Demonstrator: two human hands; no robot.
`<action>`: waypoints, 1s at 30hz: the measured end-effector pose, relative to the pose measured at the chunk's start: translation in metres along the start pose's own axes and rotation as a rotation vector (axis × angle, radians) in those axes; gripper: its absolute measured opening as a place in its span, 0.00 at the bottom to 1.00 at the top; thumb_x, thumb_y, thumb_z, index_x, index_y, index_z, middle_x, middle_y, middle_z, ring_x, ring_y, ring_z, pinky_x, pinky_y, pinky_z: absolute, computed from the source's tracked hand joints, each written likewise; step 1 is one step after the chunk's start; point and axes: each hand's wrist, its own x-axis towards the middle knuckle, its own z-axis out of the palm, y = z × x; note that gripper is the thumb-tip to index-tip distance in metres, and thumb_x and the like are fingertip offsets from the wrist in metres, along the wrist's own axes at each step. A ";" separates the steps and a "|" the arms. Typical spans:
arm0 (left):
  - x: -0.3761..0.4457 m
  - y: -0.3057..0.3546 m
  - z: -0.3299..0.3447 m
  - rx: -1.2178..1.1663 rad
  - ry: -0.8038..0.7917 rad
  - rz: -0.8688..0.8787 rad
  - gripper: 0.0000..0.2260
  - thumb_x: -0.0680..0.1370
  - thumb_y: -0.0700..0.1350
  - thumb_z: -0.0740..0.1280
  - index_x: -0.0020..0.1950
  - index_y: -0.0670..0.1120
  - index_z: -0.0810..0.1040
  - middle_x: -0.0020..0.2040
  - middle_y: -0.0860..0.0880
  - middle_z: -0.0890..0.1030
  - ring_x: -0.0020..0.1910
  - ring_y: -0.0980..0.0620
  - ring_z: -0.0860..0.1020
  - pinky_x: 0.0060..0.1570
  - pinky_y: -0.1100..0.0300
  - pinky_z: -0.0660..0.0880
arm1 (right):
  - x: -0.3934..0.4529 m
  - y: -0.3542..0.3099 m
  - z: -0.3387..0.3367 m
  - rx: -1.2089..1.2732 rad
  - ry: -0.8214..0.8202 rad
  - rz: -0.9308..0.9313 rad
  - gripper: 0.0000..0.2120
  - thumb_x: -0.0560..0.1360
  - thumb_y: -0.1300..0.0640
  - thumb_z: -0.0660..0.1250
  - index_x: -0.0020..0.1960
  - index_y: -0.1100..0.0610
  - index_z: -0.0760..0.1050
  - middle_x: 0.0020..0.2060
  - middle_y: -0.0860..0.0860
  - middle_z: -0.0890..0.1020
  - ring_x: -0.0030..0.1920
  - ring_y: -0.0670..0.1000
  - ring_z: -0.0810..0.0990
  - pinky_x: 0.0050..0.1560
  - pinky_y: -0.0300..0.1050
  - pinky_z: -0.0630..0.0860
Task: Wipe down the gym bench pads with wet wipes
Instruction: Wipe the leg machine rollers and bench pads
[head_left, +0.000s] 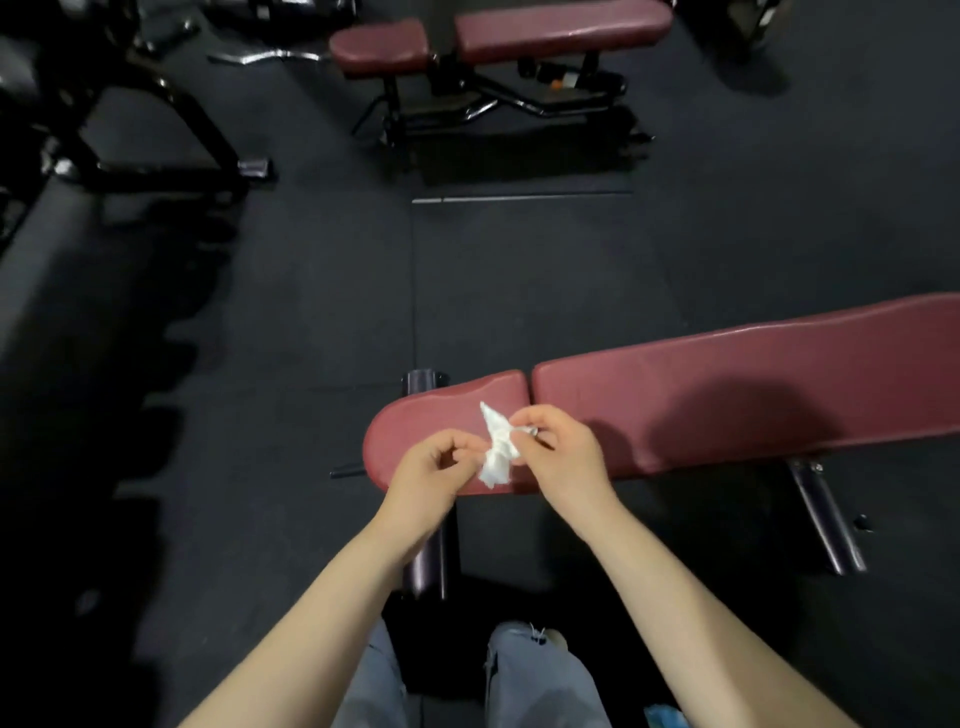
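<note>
1. Nearest us, our left hand and right hand both pinch a crumpled wet wipe, held just above the seat pad.
2. The long back pad stretches right; we see no wet streaks, so wiping seems barely begun.
3. Far off, a second bench likely awaits.

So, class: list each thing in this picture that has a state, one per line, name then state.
wet wipe: crumpled, pinched between both hands above the seat pad
left hand: pinching the wipe
right hand: pinching the wipe
near bench seat pad: flat, bare
near bench back pad: flat, partly shadowed
far bench: flat, unoccupied
</note>
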 end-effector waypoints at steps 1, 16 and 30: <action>-0.007 0.008 0.010 0.001 0.004 0.006 0.06 0.77 0.34 0.68 0.46 0.43 0.83 0.39 0.51 0.82 0.40 0.57 0.78 0.45 0.65 0.74 | -0.009 -0.001 -0.012 0.008 0.000 -0.005 0.15 0.73 0.67 0.68 0.41 0.46 0.78 0.41 0.44 0.83 0.44 0.49 0.82 0.45 0.41 0.77; -0.078 0.095 0.164 0.032 -0.103 0.128 0.06 0.79 0.37 0.67 0.49 0.47 0.81 0.43 0.49 0.85 0.41 0.55 0.83 0.43 0.65 0.77 | -0.124 -0.018 -0.156 0.111 0.221 0.063 0.02 0.74 0.52 0.72 0.44 0.49 0.79 0.39 0.47 0.84 0.42 0.46 0.83 0.46 0.44 0.80; -0.137 0.066 0.191 0.426 -0.783 0.199 0.10 0.79 0.42 0.70 0.58 0.54 0.79 0.53 0.54 0.84 0.56 0.58 0.81 0.64 0.57 0.74 | -0.288 -0.004 -0.169 0.536 0.533 0.270 0.04 0.72 0.66 0.72 0.44 0.60 0.81 0.36 0.52 0.84 0.37 0.47 0.82 0.39 0.37 0.77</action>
